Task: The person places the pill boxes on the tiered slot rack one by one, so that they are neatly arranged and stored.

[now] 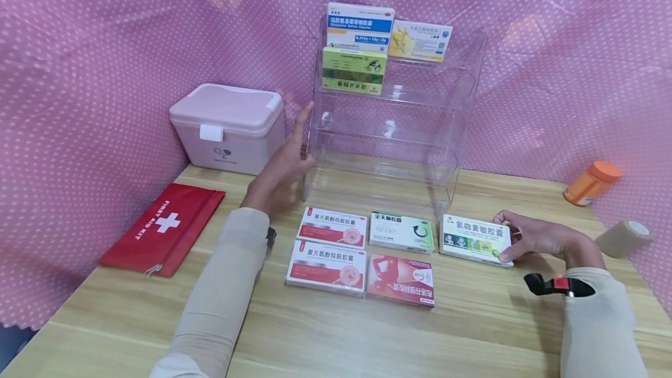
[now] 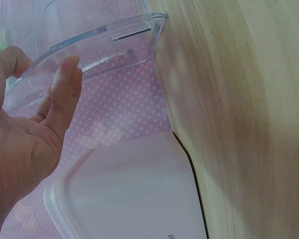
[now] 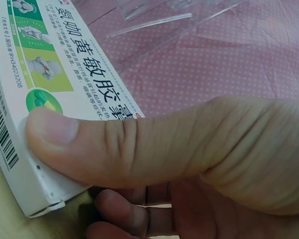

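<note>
A clear tiered acrylic rack (image 1: pixel 391 133) stands at the back of the wooden table; three medicine boxes sit on its top tiers (image 1: pixel 359 28). My left hand (image 1: pixel 286 159) is open, its straight fingers (image 2: pixel 65 94) against the rack's left side wall (image 2: pixel 97 45). My right hand (image 1: pixel 535 237) pinches the right end of a white-and-green medicine box (image 1: pixel 475 239) lying on the table; in the right wrist view the thumb (image 3: pixel 114 144) presses on that box (image 3: pixel 55 94) with fingers underneath. Several more boxes (image 1: pixel 331 249) lie flat in front of the rack.
A pink first-aid case (image 1: pixel 228 127) stands left of the rack, with a red first-aid pouch (image 1: pixel 165 227) in front of it. An orange bottle (image 1: pixel 592 182) and a beige bandage roll (image 1: pixel 625 238) lie at the right. Pink dotted cloth surrounds the table.
</note>
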`<state>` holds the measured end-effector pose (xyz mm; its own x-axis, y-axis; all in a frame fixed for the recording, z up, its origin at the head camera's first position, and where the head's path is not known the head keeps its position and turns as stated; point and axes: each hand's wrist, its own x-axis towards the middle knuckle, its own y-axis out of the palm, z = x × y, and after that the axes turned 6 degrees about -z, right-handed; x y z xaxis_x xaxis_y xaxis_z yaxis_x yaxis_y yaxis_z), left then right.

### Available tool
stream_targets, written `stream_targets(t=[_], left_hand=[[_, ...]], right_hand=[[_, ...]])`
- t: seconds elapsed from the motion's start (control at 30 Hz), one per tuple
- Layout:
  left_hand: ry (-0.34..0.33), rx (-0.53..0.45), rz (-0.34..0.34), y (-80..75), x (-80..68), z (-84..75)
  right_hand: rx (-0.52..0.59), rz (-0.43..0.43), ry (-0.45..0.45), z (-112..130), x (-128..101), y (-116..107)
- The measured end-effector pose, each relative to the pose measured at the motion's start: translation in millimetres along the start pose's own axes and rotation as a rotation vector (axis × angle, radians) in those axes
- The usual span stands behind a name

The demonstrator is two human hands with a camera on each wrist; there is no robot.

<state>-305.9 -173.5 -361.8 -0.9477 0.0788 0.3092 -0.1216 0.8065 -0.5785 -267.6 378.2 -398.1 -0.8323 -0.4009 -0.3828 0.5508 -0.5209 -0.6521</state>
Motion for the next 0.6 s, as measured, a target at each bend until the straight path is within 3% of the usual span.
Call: stream_targets(t=[0.33, 0.6], left_hand=[[0.019, -0.002, -0.005, -1.2, 0.8, 1.0], [0.033, 0.008, -0.007, -1.5, 0.5, 2.5]], right_hand=[[0.046, -0.006, -0.022, 1.4, 0.7, 2.2], [0.060, -0.019, -0.125, -1.9, 1.5, 0.9]])
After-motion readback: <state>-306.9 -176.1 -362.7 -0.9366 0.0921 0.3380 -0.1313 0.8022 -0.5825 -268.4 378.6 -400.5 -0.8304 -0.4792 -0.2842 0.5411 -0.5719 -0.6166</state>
